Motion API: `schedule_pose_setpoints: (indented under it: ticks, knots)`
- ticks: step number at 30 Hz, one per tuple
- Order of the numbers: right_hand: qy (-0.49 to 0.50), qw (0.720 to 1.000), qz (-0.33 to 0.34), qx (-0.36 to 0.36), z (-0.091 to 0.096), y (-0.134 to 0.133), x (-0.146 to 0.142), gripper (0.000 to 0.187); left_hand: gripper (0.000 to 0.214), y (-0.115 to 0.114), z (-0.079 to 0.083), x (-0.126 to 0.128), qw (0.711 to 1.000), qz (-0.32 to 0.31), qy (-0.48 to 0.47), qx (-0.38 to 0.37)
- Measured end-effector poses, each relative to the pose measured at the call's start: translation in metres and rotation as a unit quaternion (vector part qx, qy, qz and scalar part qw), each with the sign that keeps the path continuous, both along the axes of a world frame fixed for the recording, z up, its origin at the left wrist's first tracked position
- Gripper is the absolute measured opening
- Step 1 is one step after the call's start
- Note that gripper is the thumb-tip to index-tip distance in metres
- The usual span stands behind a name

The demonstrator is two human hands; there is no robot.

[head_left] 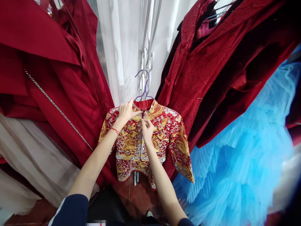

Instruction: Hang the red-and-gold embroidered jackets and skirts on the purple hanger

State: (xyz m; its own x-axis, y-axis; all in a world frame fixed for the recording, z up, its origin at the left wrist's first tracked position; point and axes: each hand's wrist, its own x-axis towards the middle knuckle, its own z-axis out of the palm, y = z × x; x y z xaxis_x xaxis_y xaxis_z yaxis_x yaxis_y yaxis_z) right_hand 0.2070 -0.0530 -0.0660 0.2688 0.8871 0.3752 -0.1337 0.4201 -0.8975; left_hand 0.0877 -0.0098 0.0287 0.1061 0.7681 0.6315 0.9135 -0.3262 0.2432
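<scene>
A red jacket [169,138] with heavy gold and silver embroidery hangs on a purple hanger [144,84] in front of me. My left hand [127,111] is closed on the jacket's left collar edge near the shoulder; a red string circles that wrist. My right hand [146,128] pinches the front opening just below the collar, at the middle seam. The hanger's hook rises against white curtain fabric; where it hooks on is hidden.
Dark red gowns [58,78] hang at the left, one with a sparkling trim line. Deep red patterned robes [211,72] hang at the right. A blue tulle skirt [246,157] fills the lower right. White curtain [127,47] behind; cream fabric [35,157] at lower left.
</scene>
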Motion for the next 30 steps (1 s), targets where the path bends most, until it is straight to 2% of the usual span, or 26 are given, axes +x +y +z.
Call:
schedule_pose_setpoints:
  ticks: [4, 7, 10, 13, 16, 18, 20, 24, 27, 30]
  knots:
    - [-0.007, 1.0, -0.005, -0.008, -0.021, -0.01, -0.002, 0.036, 0.077, -0.001, -0.002, 0.002, 1.0, 0.001, -0.013, -0.004]
    - [-0.021, 0.999, 0.001, -0.026, -0.036, -0.021, 0.002, 0.036, 0.078, -0.003, -0.011, 0.002, 0.999, -0.027, -0.031, 0.035]
    - [-0.029, 0.998, 0.022, -0.048, -0.049, -0.032, 0.008, 0.037, 0.08, -0.012, -0.028, 0.006, 0.995, -0.036, -0.056, 0.078]
    - [-0.04, 0.997, 0.039, -0.061, -0.071, -0.045, 0.013, 0.036, 0.083, -0.031, -0.051, 0.019, 0.99, 0.019, -0.1, 0.101]
    - [-0.042, 0.993, 0.06, -0.095, -0.109, -0.059, 0.017, 0.037, 0.092, -0.057, -0.085, 0.035, 0.982, 0.054, -0.147, 0.104]
    - [-0.032, 0.989, 0.076, -0.125, -0.137, -0.067, 0.019, 0.039, 0.101, -0.074, -0.113, 0.044, 0.977, 0.057, -0.183, 0.095]
    - [-0.026, 0.985, 0.083, -0.147, -0.162, -0.072, 0.02, 0.039, 0.111, -0.088, -0.145, 0.05, 0.962, 0.088, -0.237, 0.099]
    - [-0.042, 0.981, 0.095, -0.164, -0.191, -0.079, 0.022, 0.039, 0.115, -0.107, -0.206, 0.053, 0.921, 0.197, -0.314, 0.121]
    - [-0.057, 0.979, 0.101, -0.167, -0.201, -0.084, 0.024, 0.038, 0.098, -0.124, -0.243, 0.051, 0.911, 0.203, -0.352, 0.073]
    - [-0.084, 0.976, 0.105, -0.17, -0.214, -0.091, 0.026, 0.037, 0.052, -0.14, -0.266, 0.048, 0.913, 0.182, -0.365, -0.023]
